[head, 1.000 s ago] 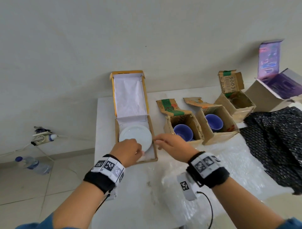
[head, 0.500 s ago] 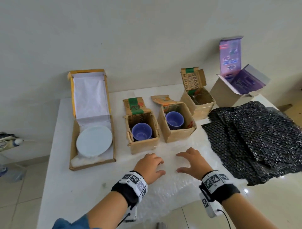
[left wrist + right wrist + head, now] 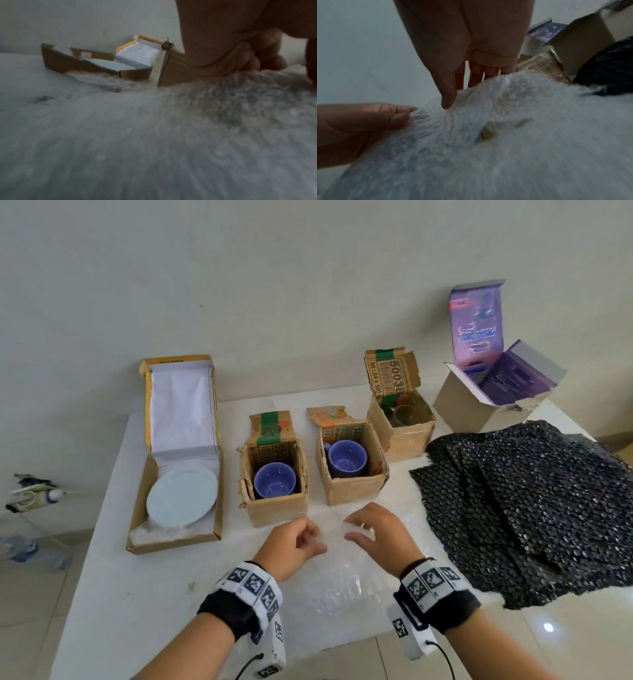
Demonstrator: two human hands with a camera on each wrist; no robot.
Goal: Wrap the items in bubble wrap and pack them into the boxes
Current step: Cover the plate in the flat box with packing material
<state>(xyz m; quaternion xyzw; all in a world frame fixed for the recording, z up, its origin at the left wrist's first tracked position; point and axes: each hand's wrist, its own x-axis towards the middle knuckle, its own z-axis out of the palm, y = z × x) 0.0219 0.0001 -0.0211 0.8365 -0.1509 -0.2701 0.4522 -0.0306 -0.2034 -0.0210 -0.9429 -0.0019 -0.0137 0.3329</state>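
Both hands (image 3: 298, 542) (image 3: 380, 534) on clear bubble wrap (image 3: 342, 594) — boxes (image 3: 277, 508) behind.

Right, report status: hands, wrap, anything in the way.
Left hand pinching clear wrap; right hand on it too, grip unclear. Plate and two cups sit unwrapped in boxes. Black wrap beside, nothing blocking.

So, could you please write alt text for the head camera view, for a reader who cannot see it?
Two hands, the left hand and the right hand, pinch up a clear bubble wrap sheet on a white table. Behind stand open boxes: one holds a white plate, two hold purple cups. Black bubble wrap lies on the right.
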